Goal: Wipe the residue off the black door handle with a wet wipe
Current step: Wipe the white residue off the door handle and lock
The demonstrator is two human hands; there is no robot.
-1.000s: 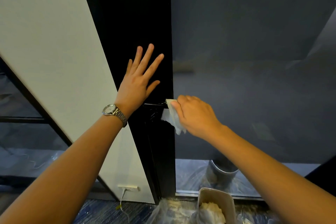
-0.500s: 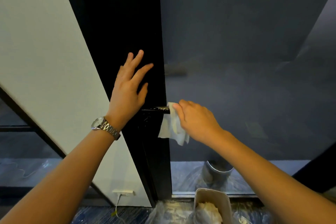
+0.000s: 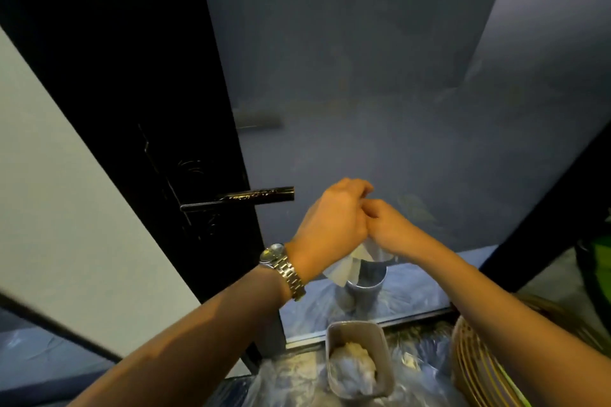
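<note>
The black door handle (image 3: pixel 251 197) sticks out to the right from the black door (image 3: pixel 132 76), bare, with pale smears along its top. To its right my left hand (image 3: pixel 330 221) and my right hand (image 3: pixel 390 228) meet in front of the grey wall, fingers curled together. Both hold the white wet wipe (image 3: pixel 350 266), which hangs down below them. Most of the wipe is hidden behind the hands. Neither hand touches the handle or the door.
A grey bin (image 3: pixel 360 327) with crumpled wipes stands on the floor below the hands. A metal cylinder (image 3: pixel 367 277) stands behind it on plastic sheeting. A wicker basket (image 3: pixel 479 360) is at the lower right. A white wall (image 3: pixel 66 208) flanks the door on the left.
My left hand left the door face and joined my right hand. My right hand pulled the wipe off the handle to the right, so the handle is uncovered. The view tilted down.
</note>
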